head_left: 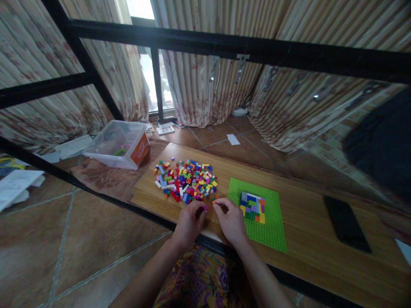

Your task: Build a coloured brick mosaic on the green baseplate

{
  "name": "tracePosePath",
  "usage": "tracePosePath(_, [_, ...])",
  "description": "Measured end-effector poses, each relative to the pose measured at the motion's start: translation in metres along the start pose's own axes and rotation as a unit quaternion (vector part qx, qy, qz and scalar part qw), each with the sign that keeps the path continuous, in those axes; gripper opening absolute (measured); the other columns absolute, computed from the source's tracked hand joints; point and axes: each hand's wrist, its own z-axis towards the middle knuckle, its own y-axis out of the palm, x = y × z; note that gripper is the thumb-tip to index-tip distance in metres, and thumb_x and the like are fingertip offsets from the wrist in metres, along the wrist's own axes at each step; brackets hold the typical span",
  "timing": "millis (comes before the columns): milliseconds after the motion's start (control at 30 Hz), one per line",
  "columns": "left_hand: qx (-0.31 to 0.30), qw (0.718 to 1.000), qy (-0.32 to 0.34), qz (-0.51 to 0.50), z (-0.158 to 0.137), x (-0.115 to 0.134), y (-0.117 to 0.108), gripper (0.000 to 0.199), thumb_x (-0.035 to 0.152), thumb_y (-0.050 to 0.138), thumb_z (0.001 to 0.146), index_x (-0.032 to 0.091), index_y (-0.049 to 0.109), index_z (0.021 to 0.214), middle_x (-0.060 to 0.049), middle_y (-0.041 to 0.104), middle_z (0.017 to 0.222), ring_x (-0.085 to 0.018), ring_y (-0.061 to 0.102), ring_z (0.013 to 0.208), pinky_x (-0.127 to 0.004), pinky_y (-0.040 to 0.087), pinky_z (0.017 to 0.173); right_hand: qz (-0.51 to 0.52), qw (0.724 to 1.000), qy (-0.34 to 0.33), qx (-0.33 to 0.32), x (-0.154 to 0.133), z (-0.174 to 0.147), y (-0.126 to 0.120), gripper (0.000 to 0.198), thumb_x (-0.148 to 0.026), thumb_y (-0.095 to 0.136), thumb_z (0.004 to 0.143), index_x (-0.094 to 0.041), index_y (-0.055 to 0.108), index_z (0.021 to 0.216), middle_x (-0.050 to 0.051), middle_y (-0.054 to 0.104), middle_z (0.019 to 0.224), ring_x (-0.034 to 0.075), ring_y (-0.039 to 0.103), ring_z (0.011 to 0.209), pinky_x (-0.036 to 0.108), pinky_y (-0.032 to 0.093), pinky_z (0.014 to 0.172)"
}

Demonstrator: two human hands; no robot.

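Observation:
A pile of small colourful toy bricks lies on the wooden tabletop, just beyond my hands. My left hand is closed in a pinch on a magenta brick that shows at its fingertips. My right hand is also pinched, at the near right edge of the pile, with a small orange brick at its fingertips. To the right lies a green baseplate. On it sits a roughly square block of joined bricks in mixed colours, close beside my right hand.
A black phone-like slab lies on the right of the wooden table. A clear plastic box with a few green pieces stands beyond the table's left end. A black metal bar crosses above, with curtains behind.

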Motion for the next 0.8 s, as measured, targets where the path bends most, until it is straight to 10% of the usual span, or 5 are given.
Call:
tracePosePath(233, [0.058, 0.991, 0.013, 0.117, 0.005, -0.009, 0.018, 0.006, 0.021, 0.053, 0.087, 0.02, 0.058, 0.086, -0.003, 0.066, 0.083, -0.016, 0.063, 0.078, -0.026, 0.046, 0.07, 0.221, 0.967, 0.13, 0.013, 0.005, -0.01, 0.002, 0.03, -0.045, 0.072, 0.067, -0.019, 0.066, 0.078, 0.002, 0.068, 0.067, 0.018, 0.064, 0.061, 0.03, 0.052, 0.057])
tracePosePath(800, [0.083, 0.965, 0.103, 0.225, 0.0, -0.023, 0.019, 0.014, 0.019, 0.05, 0.089, 0.019, 0.054, 0.103, -0.004, 0.064, 0.09, -0.019, 0.064, 0.084, -0.028, 0.049, 0.072, 0.315, 0.932, 0.139, 0.11, 0.022, -0.041, -0.062, 0.034, -0.041, 0.074, 0.07, -0.023, 0.071, 0.097, 0.0, 0.067, 0.077, 0.01, 0.057, 0.061, 0.025, 0.048, 0.056])
